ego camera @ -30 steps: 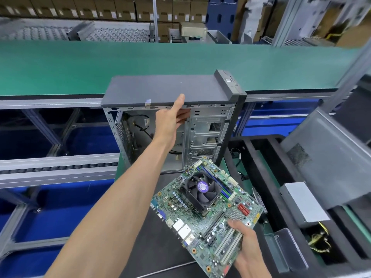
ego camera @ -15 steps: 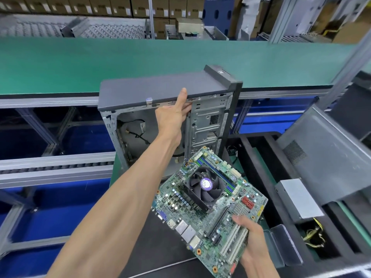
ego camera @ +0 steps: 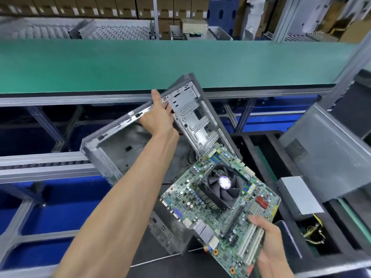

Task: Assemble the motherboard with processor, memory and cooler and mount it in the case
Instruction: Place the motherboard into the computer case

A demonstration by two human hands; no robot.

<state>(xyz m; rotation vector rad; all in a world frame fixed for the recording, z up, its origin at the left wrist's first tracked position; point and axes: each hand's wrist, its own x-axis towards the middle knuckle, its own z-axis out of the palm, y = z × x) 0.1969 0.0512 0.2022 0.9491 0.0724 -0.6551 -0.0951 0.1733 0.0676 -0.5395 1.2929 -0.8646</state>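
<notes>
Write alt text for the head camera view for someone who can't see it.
A person's left hand grips the top edge of an open, tilted computer case while the right hand holds a motherboard with its cooler fan fitted, in front of a green conveyor belt.

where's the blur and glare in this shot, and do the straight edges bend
Head view: the tilted case is smeared with motion blur where the left hand grips its rim; the motherboard in the right hand stays sharper; glare whitens the cooler fan hub; the green conveyor belt edge bows from the wide-angle lens.
</notes>
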